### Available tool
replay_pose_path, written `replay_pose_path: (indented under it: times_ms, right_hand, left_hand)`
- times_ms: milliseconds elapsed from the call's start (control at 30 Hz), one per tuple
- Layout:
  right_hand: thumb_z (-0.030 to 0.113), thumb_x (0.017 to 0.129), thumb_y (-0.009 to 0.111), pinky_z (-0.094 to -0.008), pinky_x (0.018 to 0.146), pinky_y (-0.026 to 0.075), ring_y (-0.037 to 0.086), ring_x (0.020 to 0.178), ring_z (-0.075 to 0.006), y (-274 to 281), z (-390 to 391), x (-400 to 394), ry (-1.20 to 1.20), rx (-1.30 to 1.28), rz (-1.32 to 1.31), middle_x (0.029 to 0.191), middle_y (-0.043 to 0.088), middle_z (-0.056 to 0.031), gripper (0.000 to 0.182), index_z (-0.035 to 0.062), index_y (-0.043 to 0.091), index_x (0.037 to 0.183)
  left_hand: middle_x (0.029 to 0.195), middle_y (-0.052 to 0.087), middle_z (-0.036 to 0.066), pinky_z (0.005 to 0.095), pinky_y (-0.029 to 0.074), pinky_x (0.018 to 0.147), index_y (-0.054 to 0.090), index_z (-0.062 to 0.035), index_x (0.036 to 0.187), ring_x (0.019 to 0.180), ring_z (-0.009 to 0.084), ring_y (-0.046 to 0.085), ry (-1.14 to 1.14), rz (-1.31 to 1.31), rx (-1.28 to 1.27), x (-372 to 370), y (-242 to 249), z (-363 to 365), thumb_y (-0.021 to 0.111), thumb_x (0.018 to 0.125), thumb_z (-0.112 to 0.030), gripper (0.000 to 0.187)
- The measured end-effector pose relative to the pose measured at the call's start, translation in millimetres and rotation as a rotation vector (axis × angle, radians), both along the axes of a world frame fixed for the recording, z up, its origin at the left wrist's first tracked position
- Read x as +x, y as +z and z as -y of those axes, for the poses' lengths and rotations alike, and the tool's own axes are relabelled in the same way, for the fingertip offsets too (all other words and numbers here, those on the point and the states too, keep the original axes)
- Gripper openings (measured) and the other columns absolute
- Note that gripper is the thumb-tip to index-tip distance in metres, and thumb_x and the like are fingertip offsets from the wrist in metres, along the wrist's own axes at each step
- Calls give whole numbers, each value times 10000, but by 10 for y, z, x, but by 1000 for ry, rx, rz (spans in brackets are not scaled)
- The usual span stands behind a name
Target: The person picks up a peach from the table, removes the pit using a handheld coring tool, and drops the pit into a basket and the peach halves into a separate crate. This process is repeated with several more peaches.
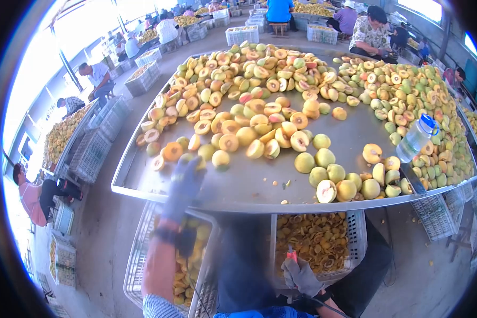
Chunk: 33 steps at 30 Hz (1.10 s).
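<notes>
My left hand (184, 183), in a grey glove and smeared by motion, reaches over the near left edge of the metal table (233, 185). Its fingertips are right by the closest yellow peach halves (220, 158). Lower down, my right hand (302, 276), also gloved, is closed around a small tool with a red part (292, 256) and a thin tip pointing up. This hand is in front of a crate of pit-and-scrap-like brown pieces (312, 233). Many cut peaches (259, 124) spread across the tabletop, several showing red-brown centres.
Below the left forearm stands a white crate (135, 259) with peach halves. A water bottle (416, 139) and a dark flat-handled object (412, 179) lie at the right among piled peaches (440, 122). Other people work at fruit tables behind, one person (370, 34) at the table's far side.
</notes>
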State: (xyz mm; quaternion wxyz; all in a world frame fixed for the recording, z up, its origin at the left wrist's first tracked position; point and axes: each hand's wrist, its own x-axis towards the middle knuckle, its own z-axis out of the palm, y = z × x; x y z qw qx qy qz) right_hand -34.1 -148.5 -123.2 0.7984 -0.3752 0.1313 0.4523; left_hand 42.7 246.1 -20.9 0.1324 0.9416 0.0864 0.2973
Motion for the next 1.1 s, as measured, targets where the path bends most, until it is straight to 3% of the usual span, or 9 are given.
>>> replay_pose_path:
  times_ms: [33, 267, 333, 400, 500, 667, 833, 900, 1100]
  right_hand:
    - [368, 994, 471, -242, 389, 291, 371, 415, -71, 274, -40, 5, 107, -310, 407, 551, 424, 19, 343, 34, 516, 930]
    - [346, 1016, 416, -220, 387, 277, 358, 419, -49, 969, -269, 196, -67, -97, 454, 556, 401, 55, 306, 53, 499, 992]
    - [337, 1008, 445, -207, 392, 274, 350, 427, -36, 1050, -251, 157, -78, -262, 480, 579, 399, 68, 255, 90, 501, 976]
    - [326, 1001, 463, -206, 402, 281, 361, 439, -37, 950, -178, 88, -90, -119, 331, 609, 419, 65, 236, 95, 497, 966]
    - [298, 998, 473, -208, 408, 294, 381, 456, -39, 963, -215, 17, -171, 5, 286, 630, 431, 65, 203, 99, 499, 965]
    - [259, 976, 527, -194, 430, 304, 385, 489, -35, 454, -201, 16, -97, -577, 774, 637, 443, 69, 163, 99, 512, 1006]
    - [281, 940, 582, -319, 477, 414, 529, 495, -189, 627, -55, -23, -8, -778, 1197, 604, 530, -69, 273, 26, 541, 1030]
    - [307, 917, 606, -421, 542, 458, 618, 613, -371, 683, -59, -3, 132, -887, 1291, 670, 593, -195, 329, -1, 542, 1012]
    - [326, 895, 615, -491, 602, 474, 615, 730, -448, 769, -118, -21, 261, -1012, 1232, 769, 625, -257, 370, 4, 548, 1062]
  left_hand:
    - [1050, 585, 186, 422, 522, 739, 627, -86, 1161, 880, 338, 626, -86, -57, -79, -187, 165, 249, 703, 785, -133, 387]
    - [1141, 562, 212, 433, 522, 819, 612, -129, 1191, 953, 393, 611, -689, -228, -206, -769, 331, 1816, 721, 689, -92, 515]
    - [1208, 549, 166, 394, 494, 886, 554, -71, 1260, 1087, 312, 573, -699, -192, -276, -770, 133, 2037, 719, 726, -97, 559]
    - [1244, 542, 94, 331, 468, 914, 511, -22, 1297, 1122, 175, 532, -608, -173, -1206, -817, -141, 2275, 642, 866, -147, 467]
    - [1072, 592, 66, 235, 467, 829, 526, 8, 1253, 982, 114, 556, -538, -103, -1358, -788, -369, 2508, 515, 963, -200, 357]
    - [883, 593, 12, 201, 453, 659, 595, -22, 1087, 753, 68, 553, -425, -77, -1510, -777, -579, 2397, 441, 990, -288, 322]
    - [787, 600, -5, 228, 474, 630, 640, -39, 997, 712, 80, 564, -267, -236, -1638, -796, -401, 2279, 337, 991, -544, 590]
    - [781, 602, -4, 227, 472, 632, 644, -39, 987, 705, 75, 560, -286, -309, -1668, -784, -431, 2267, 338, 985, -564, 607]
    - [763, 596, -12, 221, 453, 580, 666, -44, 929, 655, 61, 533, -280, -289, -1583, -762, -514, 2325, 309, 980, -589, 653]
